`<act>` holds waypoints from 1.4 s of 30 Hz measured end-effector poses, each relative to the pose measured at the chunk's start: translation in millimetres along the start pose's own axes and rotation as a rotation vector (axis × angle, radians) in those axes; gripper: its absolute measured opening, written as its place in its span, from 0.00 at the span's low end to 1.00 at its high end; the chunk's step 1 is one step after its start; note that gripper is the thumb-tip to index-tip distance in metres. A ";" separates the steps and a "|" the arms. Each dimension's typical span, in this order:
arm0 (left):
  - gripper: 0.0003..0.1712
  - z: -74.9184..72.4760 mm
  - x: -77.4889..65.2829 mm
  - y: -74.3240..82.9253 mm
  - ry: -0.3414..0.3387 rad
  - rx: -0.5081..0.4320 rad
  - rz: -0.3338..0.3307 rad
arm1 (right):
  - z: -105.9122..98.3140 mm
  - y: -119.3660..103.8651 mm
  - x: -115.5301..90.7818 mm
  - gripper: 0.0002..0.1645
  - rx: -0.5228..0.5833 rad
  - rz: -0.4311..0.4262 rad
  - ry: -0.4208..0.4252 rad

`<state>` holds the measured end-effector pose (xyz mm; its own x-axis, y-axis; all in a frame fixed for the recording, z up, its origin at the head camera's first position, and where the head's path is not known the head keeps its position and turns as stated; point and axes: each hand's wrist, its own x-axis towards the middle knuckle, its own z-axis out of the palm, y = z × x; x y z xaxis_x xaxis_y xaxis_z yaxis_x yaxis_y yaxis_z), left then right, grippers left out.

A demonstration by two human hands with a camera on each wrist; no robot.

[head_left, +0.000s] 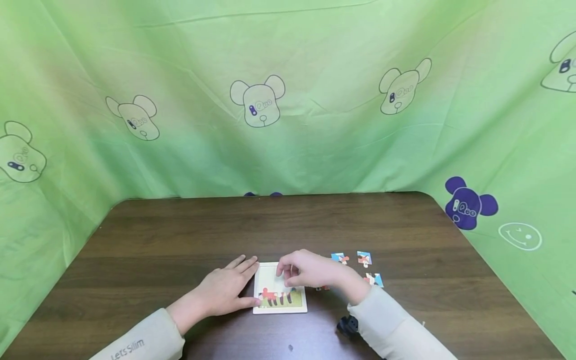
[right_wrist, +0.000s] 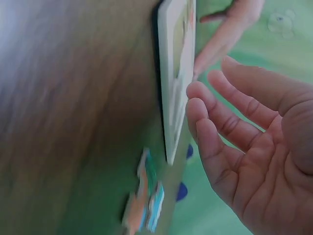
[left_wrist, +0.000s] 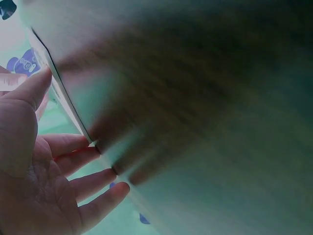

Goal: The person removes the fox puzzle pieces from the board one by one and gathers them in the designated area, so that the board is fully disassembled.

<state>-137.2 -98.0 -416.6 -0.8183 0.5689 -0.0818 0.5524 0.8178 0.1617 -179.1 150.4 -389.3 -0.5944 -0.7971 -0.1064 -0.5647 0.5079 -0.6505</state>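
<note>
A square jigsaw puzzle tray (head_left: 267, 274) with a pale rim lies near the front of the table. Joined puzzle pieces (head_left: 284, 299) in red and olive fill its lower half; the upper half shows bare white board. At the tray's left edge lies my left hand (head_left: 220, 291), its fingers straight and its thumb and fingertips on the frame. Over the tray's upper right hovers my right hand (head_left: 310, 270), fingers loosely bent. In the right wrist view, this right hand (right_wrist: 254, 156) has its thumb apart from the fingers, and no piece shows between them.
To the right of the tray lie several loose puzzle pieces, among them a blue-and-red one (head_left: 339, 258), one behind (head_left: 364, 258) and one near the forearm (head_left: 375, 280). A small black object (head_left: 347, 326) sits by the right sleeve. Green printed cloth (head_left: 288, 150) surrounds the brown table (head_left: 180, 240).
</note>
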 end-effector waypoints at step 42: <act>0.49 -1.7 -2.4 -7.2 0.000 -0.034 0.058 | 25.7 -17.5 26.7 0.14 -0.103 0.044 -0.102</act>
<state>-139.5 -105.4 -415.9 -0.7847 0.6157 -0.0717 0.5935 0.7797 0.1995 -170.3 111.8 -400.1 -0.5618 -0.7995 -0.2125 -0.5978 0.5699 -0.5638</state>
